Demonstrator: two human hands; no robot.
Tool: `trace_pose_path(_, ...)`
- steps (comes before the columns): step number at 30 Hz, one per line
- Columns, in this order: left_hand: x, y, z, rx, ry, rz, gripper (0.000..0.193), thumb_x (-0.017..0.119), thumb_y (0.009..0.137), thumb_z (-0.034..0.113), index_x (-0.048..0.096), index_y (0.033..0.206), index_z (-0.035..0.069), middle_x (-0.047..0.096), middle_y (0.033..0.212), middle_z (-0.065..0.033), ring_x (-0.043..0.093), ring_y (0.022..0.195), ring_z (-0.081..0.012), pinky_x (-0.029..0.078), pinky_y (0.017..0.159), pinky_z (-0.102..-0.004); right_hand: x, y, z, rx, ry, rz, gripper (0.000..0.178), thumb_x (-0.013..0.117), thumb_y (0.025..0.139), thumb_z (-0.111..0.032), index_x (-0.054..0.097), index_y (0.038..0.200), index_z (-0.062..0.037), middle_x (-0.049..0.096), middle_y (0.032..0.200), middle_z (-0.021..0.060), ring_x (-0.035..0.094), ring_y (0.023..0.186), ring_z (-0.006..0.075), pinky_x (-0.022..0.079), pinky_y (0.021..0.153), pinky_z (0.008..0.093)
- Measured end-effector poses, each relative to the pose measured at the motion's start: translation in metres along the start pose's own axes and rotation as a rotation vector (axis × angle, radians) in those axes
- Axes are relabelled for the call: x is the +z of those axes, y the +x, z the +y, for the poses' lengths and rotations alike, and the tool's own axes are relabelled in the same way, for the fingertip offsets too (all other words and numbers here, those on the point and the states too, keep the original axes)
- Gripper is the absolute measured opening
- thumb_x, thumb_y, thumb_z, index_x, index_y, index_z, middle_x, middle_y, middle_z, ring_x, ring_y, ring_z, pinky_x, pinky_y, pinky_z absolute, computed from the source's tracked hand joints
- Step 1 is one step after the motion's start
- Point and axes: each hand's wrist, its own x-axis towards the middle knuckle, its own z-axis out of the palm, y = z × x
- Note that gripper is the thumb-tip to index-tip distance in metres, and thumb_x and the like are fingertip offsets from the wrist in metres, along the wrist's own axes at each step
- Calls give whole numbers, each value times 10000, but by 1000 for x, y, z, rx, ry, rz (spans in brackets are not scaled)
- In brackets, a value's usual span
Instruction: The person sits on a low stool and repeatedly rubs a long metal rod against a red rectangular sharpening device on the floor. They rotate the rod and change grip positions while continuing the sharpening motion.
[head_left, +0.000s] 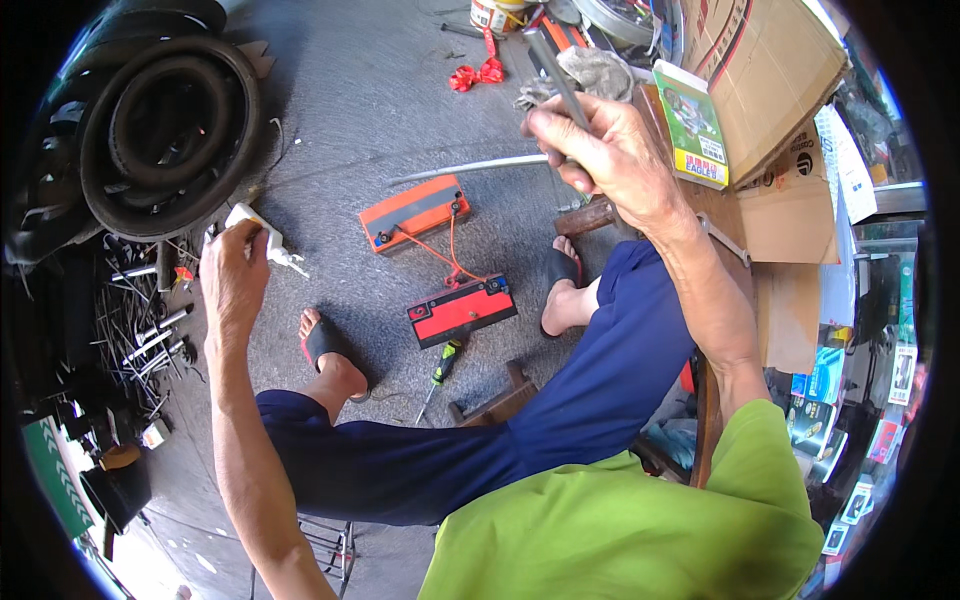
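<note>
Left hand (236, 272) gripped one white object (262, 228) | right hand (612, 150) gripped one grey metal rod (556, 75) | one orange-grey boxy battery (412, 217), one red-black boxy battery (462, 312) lay | one green-yellow cardboard box (692, 125) bore lettering

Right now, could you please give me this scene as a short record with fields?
Left hand: holds a white item, kind unclear
Right hand: grips a grey metal rod
Floor: orange battery, red battery, screwdriver
Wiring: orange wires lead from orange battery toward red battery
Screwdriver handle: green and black
Upper left: black tyres
</note>
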Motion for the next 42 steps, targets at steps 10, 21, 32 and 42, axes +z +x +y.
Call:
trace_pose_path(10, 27, 14, 75, -46, -899, -501, 370, 622, 918, 86, 572, 1274, -1, 702, 968, -120, 655, 930, -159, 504, 843, -301, 56, 17, -33, -406, -318, -257, 234, 586, 966, -218, 616, 904, 5, 506, 611, 96, 484, 546, 125, 396, 517, 340)
trace_pose_path(21, 56, 15, 68, -5, -902, -551, 301, 644, 919, 258, 682, 1025, -20, 680, 823, -88, 590, 761, -139, 485, 711, -350, 105, 41, -23, -626, -552, -371, 294, 545, 956, -233, 626, 884, 40, 652, 781, 236, 661, 790, 394, 520, 755, 459)
trace_pose_path(32, 81, 23, 51, -67, -780, -652, 324, 614, 941, 282, 695, 1025, -20, 708, 834, -112, 635, 791, -163, 500, 740, -367, 113, 66, -1, -499, -503, -470, 338, 542, 953, -257, 639, 927, 66, 657, 780, 260, 673, 793, 401, 533, 731, 462)
trace_pose_path(42, 105, 21, 43, -47, -885, -668, 301, 603, 947, 257, 689, 1053, -11, 717, 849, -102, 638, 788, -145, 499, 739, -354, 112, 68, 0, -490, -507, -476, 342, 540, 951, -256, 629, 914, 72, 650, 785, 270, 666, 795, 413, 528, 730, 473)
